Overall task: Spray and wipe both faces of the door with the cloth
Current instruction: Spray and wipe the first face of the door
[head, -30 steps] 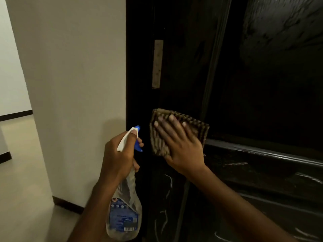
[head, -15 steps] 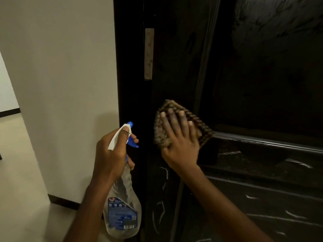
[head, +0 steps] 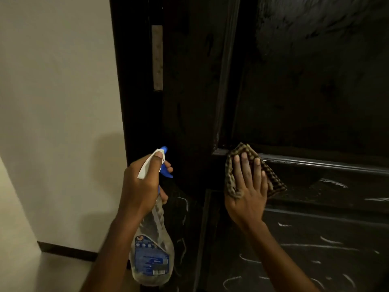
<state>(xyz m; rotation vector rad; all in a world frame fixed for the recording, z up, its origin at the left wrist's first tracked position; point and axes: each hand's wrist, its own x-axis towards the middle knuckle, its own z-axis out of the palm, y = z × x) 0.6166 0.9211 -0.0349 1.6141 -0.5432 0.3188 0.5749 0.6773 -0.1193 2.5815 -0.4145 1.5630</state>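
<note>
Nearest the camera, two bare forearms reach up from the bottom edge. The left hand (head: pixel 143 186) grips the neck of a spray bottle (head: pixel 152 253), its fingers curled round it, the thumb lying along the white sprayer head and a finger hooked on the blue trigger. The bottle is clear, ribbed plastic that widens to a rounded base and hangs tilted below the fist. It carries a blue label with a small round emblem and a barcode, but the print is too small and blurred to read. The nozzle points at the dark edge of the door. Just beyond, the right hand (head: pixel 246 190) lies flat, fingers straight and close together, pressing a cloth (head: pixel 273 182) against the door (head: pixel 305 91). The cloth is a folded, woven piece checked in brown and tan, its corners sticking out above the fingertips and to the right of the hand. It sits on the raised horizontal moulding (head: pixel 326 164) where the upper panel meets the rail below, close to the left upright. The door is very dark glossy wood with recessed panels. Thin white scribbles (head: pixel 315 247) mark its lower panel, and faint smears catch the light on the top one. A pale, narrow metal plate (head: pixel 157 57) is set upright in the dark frame to the left. Farther left stands a plain cream wall (head: pixel 59 91) with a dark skirting board (head: pixel 67 250) at its foot.
</note>
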